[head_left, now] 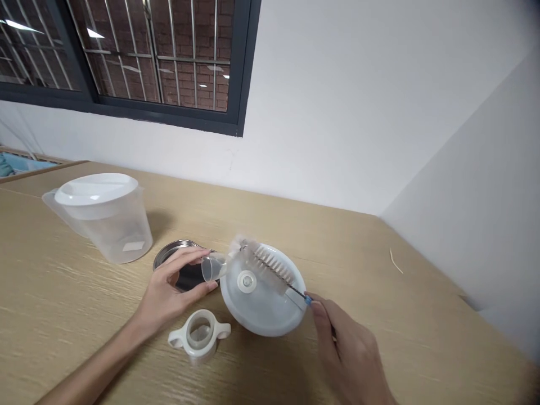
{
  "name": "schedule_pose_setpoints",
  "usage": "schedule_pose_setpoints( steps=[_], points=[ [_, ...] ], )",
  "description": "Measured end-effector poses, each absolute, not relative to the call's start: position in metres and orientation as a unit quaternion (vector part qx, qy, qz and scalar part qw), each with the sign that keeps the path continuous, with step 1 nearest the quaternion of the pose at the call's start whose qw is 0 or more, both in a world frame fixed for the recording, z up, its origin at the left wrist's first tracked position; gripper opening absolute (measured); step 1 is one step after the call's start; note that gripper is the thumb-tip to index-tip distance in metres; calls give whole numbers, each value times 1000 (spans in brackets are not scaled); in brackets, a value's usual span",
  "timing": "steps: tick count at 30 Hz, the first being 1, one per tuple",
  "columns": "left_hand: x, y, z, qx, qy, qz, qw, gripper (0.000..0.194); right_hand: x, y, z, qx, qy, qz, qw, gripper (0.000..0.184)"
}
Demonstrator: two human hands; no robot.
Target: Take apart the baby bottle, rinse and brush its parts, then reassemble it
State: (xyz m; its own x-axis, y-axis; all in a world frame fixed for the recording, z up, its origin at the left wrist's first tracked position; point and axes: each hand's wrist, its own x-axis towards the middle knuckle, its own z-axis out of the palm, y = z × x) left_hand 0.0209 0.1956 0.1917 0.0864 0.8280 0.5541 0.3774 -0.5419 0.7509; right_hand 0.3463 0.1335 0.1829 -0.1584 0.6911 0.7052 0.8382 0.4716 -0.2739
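Observation:
My left hand point(172, 289) pinches a small clear silicone nipple point(213, 267) between thumb and fingers, above a round metal bowl point(177, 256). My right hand point(348, 349) grips the blue-tipped handle of a bottle brush point(270, 265). The white bristles lie over a round white plastic lid point(261, 292) and the brush tip reaches the nipple. A white two-handled bottle collar point(199, 334) stands on the table just below my left hand.
A clear plastic pitcher point(105, 216) with a white lid stands at the back left of the wooden table point(379, 264). White walls meet in a corner at the right. A barred window is at upper left. A thin splinter point(395, 261) lies at right.

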Motion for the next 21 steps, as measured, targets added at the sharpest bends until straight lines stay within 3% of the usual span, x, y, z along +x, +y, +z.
schedule_pose_setpoints(
  steps=[8,16,21],
  points=[
    [24,195,191,674,440,533,263,44,344,128,184,-478,-758,-57,441,26],
    [27,196,192,626,402,573,343,46,349,134,182,-524,-742,-84,410,27],
    [26,196,192,636,450,539,319,47,345,128,185,-487,-746,-74,449,28]
  ],
)
